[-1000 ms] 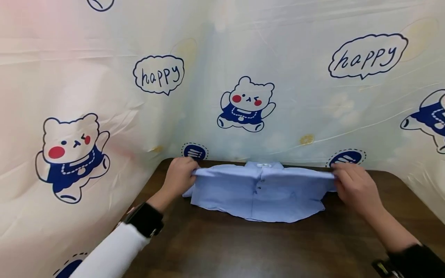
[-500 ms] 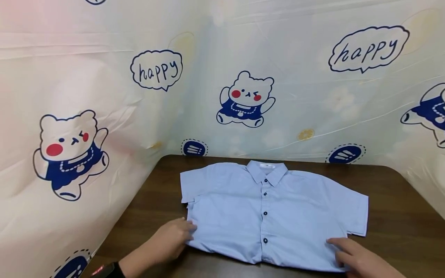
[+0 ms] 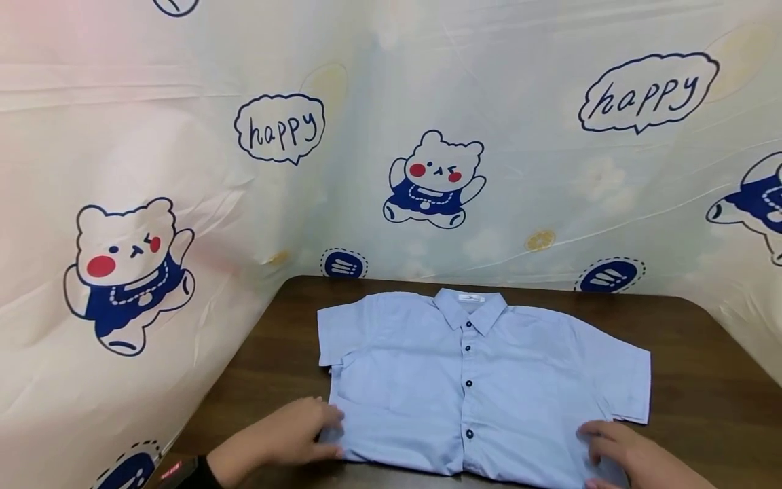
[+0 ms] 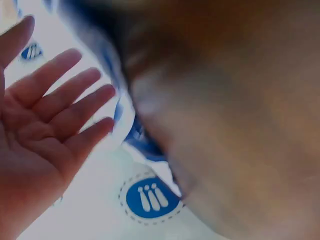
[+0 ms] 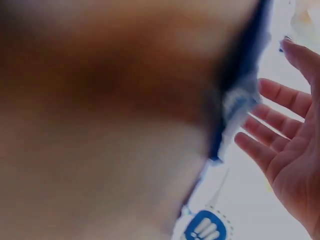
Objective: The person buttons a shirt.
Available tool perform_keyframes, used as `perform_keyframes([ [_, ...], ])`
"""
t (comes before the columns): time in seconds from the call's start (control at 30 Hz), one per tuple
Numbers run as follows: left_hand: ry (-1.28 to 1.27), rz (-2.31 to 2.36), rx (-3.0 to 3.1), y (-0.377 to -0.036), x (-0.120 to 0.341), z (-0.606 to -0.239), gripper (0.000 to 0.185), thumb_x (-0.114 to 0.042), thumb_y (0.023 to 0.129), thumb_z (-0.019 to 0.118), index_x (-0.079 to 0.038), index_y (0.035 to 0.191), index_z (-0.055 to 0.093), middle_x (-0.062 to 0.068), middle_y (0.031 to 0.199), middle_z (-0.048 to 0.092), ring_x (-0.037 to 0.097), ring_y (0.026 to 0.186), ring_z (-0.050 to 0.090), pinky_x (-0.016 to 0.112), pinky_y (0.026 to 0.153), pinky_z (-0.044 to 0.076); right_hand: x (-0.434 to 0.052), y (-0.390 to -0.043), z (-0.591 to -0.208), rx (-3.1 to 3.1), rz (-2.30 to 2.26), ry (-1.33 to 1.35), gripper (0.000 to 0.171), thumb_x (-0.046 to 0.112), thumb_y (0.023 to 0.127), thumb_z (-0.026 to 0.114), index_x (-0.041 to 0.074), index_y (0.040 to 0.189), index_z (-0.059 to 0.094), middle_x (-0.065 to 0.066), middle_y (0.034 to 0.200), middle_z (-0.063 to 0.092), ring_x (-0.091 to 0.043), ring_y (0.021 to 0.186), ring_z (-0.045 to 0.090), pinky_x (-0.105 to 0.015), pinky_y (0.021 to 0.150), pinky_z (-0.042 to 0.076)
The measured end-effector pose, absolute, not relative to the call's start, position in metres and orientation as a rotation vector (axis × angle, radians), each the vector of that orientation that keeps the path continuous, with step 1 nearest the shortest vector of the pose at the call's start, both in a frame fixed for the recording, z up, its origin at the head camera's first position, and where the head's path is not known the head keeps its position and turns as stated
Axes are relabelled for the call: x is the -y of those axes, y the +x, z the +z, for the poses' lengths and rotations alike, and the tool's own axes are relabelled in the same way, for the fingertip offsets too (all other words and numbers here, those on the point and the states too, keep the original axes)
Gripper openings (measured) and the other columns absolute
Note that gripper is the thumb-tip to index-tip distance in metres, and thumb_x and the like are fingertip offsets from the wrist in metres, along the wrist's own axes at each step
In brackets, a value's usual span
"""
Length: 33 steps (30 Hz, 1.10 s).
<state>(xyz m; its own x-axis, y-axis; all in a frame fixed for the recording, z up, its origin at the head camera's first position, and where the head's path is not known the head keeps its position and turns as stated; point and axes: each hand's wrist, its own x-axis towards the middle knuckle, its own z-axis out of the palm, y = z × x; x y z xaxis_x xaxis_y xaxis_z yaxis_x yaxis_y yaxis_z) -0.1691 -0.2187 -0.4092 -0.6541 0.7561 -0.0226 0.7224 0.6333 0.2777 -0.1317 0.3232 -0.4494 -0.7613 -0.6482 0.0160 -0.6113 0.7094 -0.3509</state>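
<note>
A light blue short-sleeved shirt (image 3: 415, 387) lies front side up on the dark brown table (image 3: 269, 380), its collar (image 3: 470, 309) at the far side. Dark buttons run down its middle, and both sleeves spread outward. At the shirt's lower left edge, my left hand (image 3: 293, 431) rests with fingertips on or right beside the cloth. My right hand (image 3: 635, 455) is at the lower right edge, fingertips over the fabric. In the left wrist view the left hand (image 4: 45, 120) has spread, straight fingers; the right wrist view shows the right hand (image 5: 295, 145) likewise extended.
A pale curtain (image 3: 525, 163) printed with cartoon bears and "happy" bubbles hangs close behind the table and along its left side. Bare tabletop (image 3: 696, 380) shows to the right of the shirt. Blurred brown surfaces fill much of both wrist views.
Both hands gripped the shirt's raised edge near the far side a second ago. They have come back toward me and let go, and the shirt now lies flat with its sleeves and buttons showing.
</note>
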Motion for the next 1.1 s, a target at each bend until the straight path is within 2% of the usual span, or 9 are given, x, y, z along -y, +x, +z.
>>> perform_keyframes([
  [0.1,1.171,0.47,-2.81,-0.191,0.211,-0.4,0.035,-0.028,0.091,0.07,0.002,0.11,0.069,0.013,0.112,0.068,0.024,0.105,0.064,0.042,0.089,0.051,-0.316,-0.141,-0.433,-2.932,-0.429,-0.85,0.031,0.054,0.087,0.066,0.028,0.103,0.066,-0.006,0.122,0.061,-0.021,0.104,0.059,-0.043,0.081,0.055],
  [0.17,1.078,0.481,-2.879,-0.206,0.203,-0.398,0.045,-0.026,0.09,0.071,0.006,0.12,0.063,0.02,0.126,0.061,0.033,0.12,0.056,0.048,0.098,0.045,-0.311,-0.154,-0.427,-3.009,-0.415,-0.798,0.044,0.052,0.085,0.069,0.017,0.111,0.068,-0.013,0.125,0.06,-0.033,0.11,0.058,-0.052,0.086,0.051],
  [0.23,0.989,0.492,-2.884,-0.22,0.195,-0.401,0.06,-0.03,0.089,0.073,0.009,0.13,0.054,0.024,0.138,0.051,0.038,0.131,0.045,0.051,0.105,0.037,-0.306,-0.167,-0.426,-3.031,-0.435,-0.75,0.06,0.051,0.084,0.071,0.005,0.121,0.064,-0.023,0.13,0.056,-0.043,0.116,0.053,-0.058,0.091,0.046],
  [0.3,0.911,0.512,-2.828,-0.231,0.186,-0.408,0.077,-0.038,0.086,0.075,0.01,0.139,0.045,0.027,0.147,0.039,0.041,0.138,0.033,0.052,0.11,0.03,-0.301,-0.18,-0.427,-2.958,-0.5,-0.667,0.077,0.051,0.083,0.072,-0.005,0.131,0.054,-0.034,0.136,0.046,-0.053,0.123,0.044,-0.064,0.095,0.038],
  [0.4,0.819,0.472,-2.727,-0.243,0.175,-0.421,0.099,-0.052,0.079,0.076,0.007,0.147,0.033,0.027,0.154,0.027,0.042,0.143,0.021,0.051,0.113,0.023,-0.295,-0.195,-0.433,-2.834,-0.549,-0.524,0.094,0.055,0.082,0.07,-0.012,0.14,0.039,-0.043,0.143,0.03,-0.062,0.129,0.028,-0.071,0.098,0.029],
  [0.5,0.777,0.348,-2.666,-0.247,0.166,-0.432,0.112,-0.063,0.074,0.075,0.003,0.151,0.028,0.026,0.156,0.019,0.044,0.144,0.013,0.052,0.114,0.02,-0.29,-0.205,-0.439,-2.76,-0.527,-0.422,0.106,0.06,0.079,0.071,-0.013,0.144,0.031,-0.045,0.145,0.02,-0.067,0.13,0.015,-0.075,0.097,0.024],
  [0.57,0.76,0.257,-2.652,-0.248,0.162,-0.436,0.117,-0.067,0.071,0.075,0.001,0.152,0.026,0.025,0.158,0.016,0.044,0.145,0.01,0.053,0.114,0.019,-0.289,-0.21,-0.44,-2.741,-0.474,-0.383,0.11,0.062,0.077,0.072,-0.012,0.145,0.029,-0.046,0.145,0.017,-0.069,0.128,0.011,-0.077,0.094,0.023],
  [0.83,0.694,0.186,-2.671,-0.257,0.156,-0.436,0.125,-0.071,0.065,0.076,-0.002,0.154,0.021,0.022,0.16,0.01,0.047,0.144,0.003,0.056,0.114,0.013,-0.287,-0.229,-0.44,-2.743,-0.4,-0.333,0.115,0.065,0.072,0.074,-0.009,0.147,0.029,-0.046,0.146,0.014,-0.07,0.129,0.007,-0.08,0.092,0.019],
  [1.1,0.685,0.222,-2.676,-0.263,0.156,-0.44,0.126,-0.071,0.063,0.077,-0.003,0.154,0.022,0.021,0.16,0.011,0.047,0.144,0.002,0.057,0.114,0.012,-0.288,-0.233,-0.44,-2.751,-0.419,-0.309,0.116,0.065,0.07,0.076,-0.008,0.148,0.029,-0.044,0.147,0.013,-0.068,0.13,0.006,-0.08,0.094,0.017],
])
